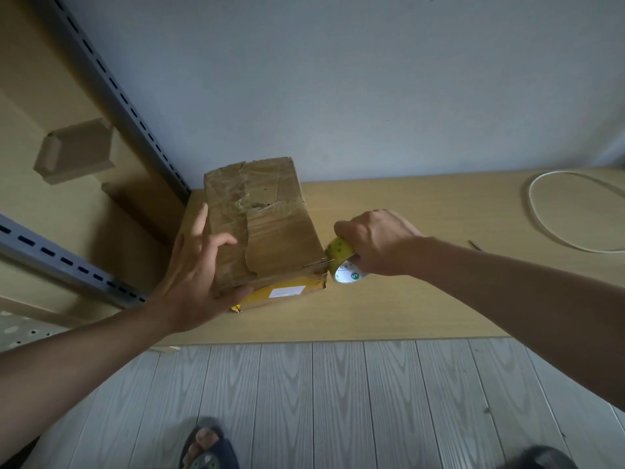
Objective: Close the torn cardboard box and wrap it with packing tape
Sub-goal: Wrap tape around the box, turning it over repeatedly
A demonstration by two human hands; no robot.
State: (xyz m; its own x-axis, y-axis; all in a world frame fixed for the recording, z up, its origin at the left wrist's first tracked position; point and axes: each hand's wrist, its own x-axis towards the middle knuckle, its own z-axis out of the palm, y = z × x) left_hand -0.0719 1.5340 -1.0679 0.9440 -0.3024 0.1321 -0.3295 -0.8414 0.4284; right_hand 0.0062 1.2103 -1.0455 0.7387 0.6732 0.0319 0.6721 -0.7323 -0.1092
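A worn brown cardboard box (270, 218) stands on the wooden table (422, 299), its top covered in old wrinkled tape and a torn flap. A yellow strip with a white label runs along its near side. My left hand (196, 265) lies against the box's left near corner, fingers spread and straight, thumb under the near edge. My right hand (375, 242) grips a yellow roll of packing tape (341, 262) right at the box's right near corner. A thin stretch of tape runs from the roll onto the box.
A white cord (541, 214) loops on the table at the far right, with a small dark object (475, 245) near it. A grey slotted metal rack (135, 130) and wooden panels stand left of the box. Grey plank floor and my feet lie below.
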